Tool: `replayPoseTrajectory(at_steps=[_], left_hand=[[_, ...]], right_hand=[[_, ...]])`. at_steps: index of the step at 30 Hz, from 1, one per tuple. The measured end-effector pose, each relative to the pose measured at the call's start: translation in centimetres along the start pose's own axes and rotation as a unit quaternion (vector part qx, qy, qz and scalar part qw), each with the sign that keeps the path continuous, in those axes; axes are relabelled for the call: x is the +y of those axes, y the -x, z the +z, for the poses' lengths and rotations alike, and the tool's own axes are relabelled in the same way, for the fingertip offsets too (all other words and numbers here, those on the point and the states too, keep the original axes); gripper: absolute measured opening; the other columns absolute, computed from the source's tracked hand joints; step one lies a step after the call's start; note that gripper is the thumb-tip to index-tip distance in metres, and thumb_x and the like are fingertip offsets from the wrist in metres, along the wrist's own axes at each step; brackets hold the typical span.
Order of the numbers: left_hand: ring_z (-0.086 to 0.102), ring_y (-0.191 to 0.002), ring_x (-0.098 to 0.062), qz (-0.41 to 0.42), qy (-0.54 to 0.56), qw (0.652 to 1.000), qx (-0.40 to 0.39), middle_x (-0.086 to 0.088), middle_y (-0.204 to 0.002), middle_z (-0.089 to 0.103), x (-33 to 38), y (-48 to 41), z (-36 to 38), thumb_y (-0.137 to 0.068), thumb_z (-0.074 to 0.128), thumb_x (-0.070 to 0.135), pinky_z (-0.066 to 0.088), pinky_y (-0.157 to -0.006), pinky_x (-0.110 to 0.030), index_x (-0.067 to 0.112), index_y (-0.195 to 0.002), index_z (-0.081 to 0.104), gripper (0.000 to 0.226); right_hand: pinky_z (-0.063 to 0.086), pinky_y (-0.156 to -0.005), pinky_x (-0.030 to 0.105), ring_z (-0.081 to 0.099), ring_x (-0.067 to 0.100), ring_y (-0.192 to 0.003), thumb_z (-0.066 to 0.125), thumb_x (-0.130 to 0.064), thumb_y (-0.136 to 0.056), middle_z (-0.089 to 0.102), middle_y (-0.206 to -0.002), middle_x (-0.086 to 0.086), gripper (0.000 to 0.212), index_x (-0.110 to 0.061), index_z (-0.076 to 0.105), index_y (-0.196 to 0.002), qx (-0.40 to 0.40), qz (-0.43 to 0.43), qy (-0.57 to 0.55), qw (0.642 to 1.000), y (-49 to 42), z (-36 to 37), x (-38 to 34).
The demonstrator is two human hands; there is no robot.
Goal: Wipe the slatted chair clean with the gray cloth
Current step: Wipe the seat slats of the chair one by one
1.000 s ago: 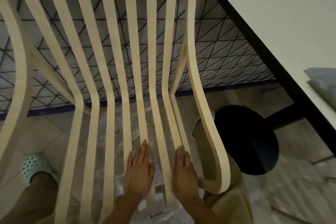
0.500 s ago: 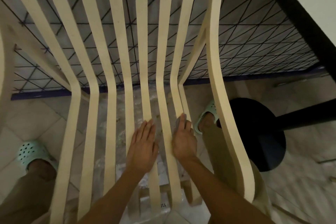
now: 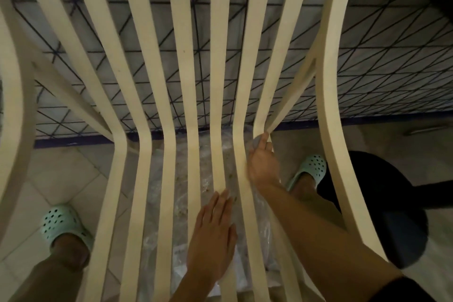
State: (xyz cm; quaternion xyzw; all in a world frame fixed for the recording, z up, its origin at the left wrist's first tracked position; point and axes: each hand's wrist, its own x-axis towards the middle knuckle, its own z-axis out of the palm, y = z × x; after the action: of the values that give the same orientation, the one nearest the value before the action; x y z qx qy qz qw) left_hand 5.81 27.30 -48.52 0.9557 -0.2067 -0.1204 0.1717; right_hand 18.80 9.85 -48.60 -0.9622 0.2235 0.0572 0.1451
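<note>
The gray cloth (image 3: 255, 142) showed only as a small bunched patch, apparently tucked under the curled fingertips of the right hand (image 3: 263, 164). That hand pinched it against a slat of the cream slatted chair (image 3: 186, 56), right where the seat bent up into the backrest. The left hand (image 3: 213, 233) lay flat nearer the seat's front, its fingers straight and together across the slats, holding nothing. Crinkled clear plastic (image 3: 208, 152) lay beneath the seat, and a mint clog (image 3: 61, 225) stood on the tiled floor.
</note>
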Motion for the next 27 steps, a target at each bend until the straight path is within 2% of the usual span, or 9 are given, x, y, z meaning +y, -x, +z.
replayPoseTrajectory(at_steps=[3, 8, 11, 14, 17, 18, 21, 23, 27], left_hand=[[0.017, -0.146, -0.015, -0.011, 0.010, 1.000, -0.011, 0.003, -0.158, 0.025, 0.2, 0.1, -0.4, -0.100, 0.012, 0.041, 0.011, -0.114, -0.031, 0.020, -0.149, 0.027, 0.055], [-0.008, -0.147, -0.006, -0.029, 0.106, 0.994, -0.018, 0.015, -0.159, 0.002, 1.2, 0.3, -2.5, -0.090, 0.009, 0.045, -0.003, -0.118, -0.024, 0.026, -0.153, 0.018, 0.066], [0.016, -0.146, -0.011, -0.070, 0.194, 0.979, -0.008, 0.007, -0.158, 0.020, 2.8, 0.9, -4.3, -0.099, 0.038, 0.027, 0.009, -0.115, -0.018, 0.019, -0.149, 0.032, 0.051], [0.040, -0.123, 0.004, -0.102, 0.260, 0.959, -0.037, 0.012, -0.135, 0.046, 4.3, 2.6, -5.6, -0.097, 0.048, 0.013, 0.022, -0.097, 0.001, 0.020, -0.137, 0.049, 0.041], [0.056, -0.095, 0.017, -0.168, 0.381, 0.908, -0.046, 0.020, -0.108, 0.054, 5.2, 4.3, -6.9, -0.098, 0.050, 0.011, 0.038, -0.079, 0.001, 0.027, -0.118, 0.055, 0.025], [0.058, -0.089, 0.016, -0.186, 0.410, 0.892, -0.040, 0.022, -0.104, 0.056, 5.4, 4.9, -7.2, -0.098, 0.051, 0.014, 0.041, -0.077, 0.000, 0.031, -0.115, 0.055, 0.024], [0.063, -0.095, -0.001, -0.247, 0.511, 0.823, 0.010, 0.013, -0.102, 0.068, 4.9, 5.7, -8.6, -0.090, 0.065, 0.033, 0.049, -0.085, -0.012, 0.030, -0.116, 0.062, 0.026], [0.066, -0.096, -0.011, -0.268, 0.538, 0.799, 0.024, 0.001, -0.107, 0.070, 3.4, 5.8, -9.1, -0.075, 0.076, 0.049, 0.053, -0.086, -0.021, 0.021, -0.119, 0.063, 0.054], [0.065, -0.095, -0.012, -0.283, 0.508, 0.810, 0.075, -0.001, -0.106, 0.068, 1.1, 6.2, -12.2, -0.087, 0.065, 0.005, 0.053, -0.081, -0.019, 0.018, -0.119, 0.060, 0.035]], right_hand=[[0.050, -0.085, 0.039, 0.051, 0.032, -0.117, 0.044, -0.019, -0.098, 0.035, -0.145, 0.017, 0.075, -0.006, -0.004, -0.155, -0.022, -0.016, 0.017, 0.999, 3.4, -0.6, 0.9], [0.037, -0.111, 0.037, 0.028, 0.031, -0.142, 0.042, -0.011, -0.092, 0.012, -0.159, 0.017, 0.085, -0.010, -0.015, -0.154, -0.033, -0.025, 0.023, 0.999, 12.0, -0.4, 3.2], [0.029, -0.116, 0.036, 0.015, 0.026, -0.149, 0.032, -0.013, -0.097, 0.004, -0.164, 0.009, 0.072, -0.018, -0.009, -0.156, -0.059, -0.004, -0.003, 0.998, 15.7, -0.2, 4.4], [0.029, -0.115, 0.036, 0.028, 0.028, -0.145, 0.037, -0.014, -0.101, 0.023, -0.160, 0.010, 0.058, -0.016, 0.018, -0.155, -0.061, -0.014, -0.122, 0.991, 18.2, -1.7, 4.7], [0.040, -0.087, 0.001, 0.056, 0.019, -0.117, 0.040, -0.014, -0.104, 0.057, -0.129, -0.003, 0.033, -0.028, 0.048, -0.134, -0.100, 0.016, -0.376, 0.921, 20.2, -5.2, 1.6], [0.041, -0.078, -0.001, 0.061, 0.016, -0.110, 0.041, -0.015, -0.105, 0.063, -0.118, -0.007, 0.028, -0.029, 0.055, -0.124, -0.118, 0.032, -0.439, 0.890, 20.6, -6.1, 0.3], [0.051, -0.072, 0.013, 0.069, 0.014, -0.095, 0.045, -0.016, -0.103, 0.074, -0.098, 0.001, 0.026, -0.014, 0.069, -0.112, -0.179, 0.073, -0.576, 0.794, 21.0, -7.3, -3.3], [0.053, -0.072, 0.026, 0.069, 0.024, -0.089, 0.047, -0.020, -0.102, 0.075, -0.089, 0.012, 0.030, -0.004, 0.071, -0.107, -0.230, 0.094, -0.617, 0.747, 21.1, -8.5, -5.1], [0.053, -0.066, 0.023, 0.070, 0.018, -0.079, 0.046, -0.017, -0.101, 0.076, -0.081, 0.010, 0.030, 0.001, 0.070, -0.105, -0.297, 0.065, -0.630, 0.715, 21.3, -10.2, -7.9]])
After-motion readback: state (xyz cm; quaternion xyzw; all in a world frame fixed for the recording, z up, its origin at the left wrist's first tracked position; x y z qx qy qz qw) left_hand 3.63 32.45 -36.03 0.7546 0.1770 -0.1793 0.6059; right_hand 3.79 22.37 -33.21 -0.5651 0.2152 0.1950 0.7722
